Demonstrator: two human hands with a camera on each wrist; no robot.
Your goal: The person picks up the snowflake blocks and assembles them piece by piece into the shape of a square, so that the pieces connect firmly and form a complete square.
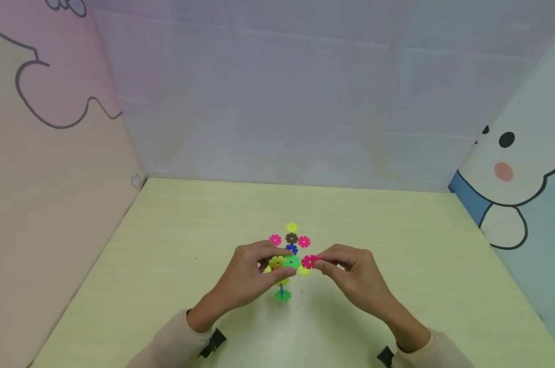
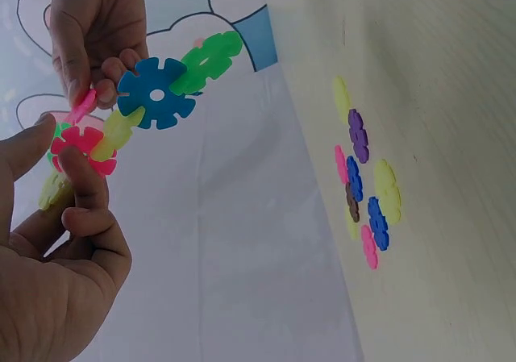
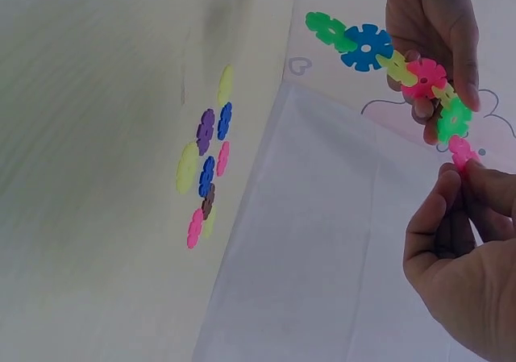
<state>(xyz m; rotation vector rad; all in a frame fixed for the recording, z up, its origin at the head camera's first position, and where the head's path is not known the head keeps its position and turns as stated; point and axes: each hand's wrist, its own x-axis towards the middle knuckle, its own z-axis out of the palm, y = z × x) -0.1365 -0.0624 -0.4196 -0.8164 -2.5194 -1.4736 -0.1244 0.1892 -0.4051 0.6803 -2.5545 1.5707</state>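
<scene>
A chain of slotted plastic flower discs, linked edge to edge, is gripped between the left hand's thumb and fingers. In the right wrist view it runs from a green disc through a blue disc, yellow and a pink disc to a second green disc. My right hand pinches a separate pink disc between thumb and fingertips. This disc's edge meets the second green disc at the chain's end; I cannot tell whether their slots are joined. Both hands are raised above the table.
Several loose discs lie flat on the pale table beyond the hands, among them a brown disc, a purple disc and a yellow disc. A white sheet closes the back, with cartoon-printed panels on both sides.
</scene>
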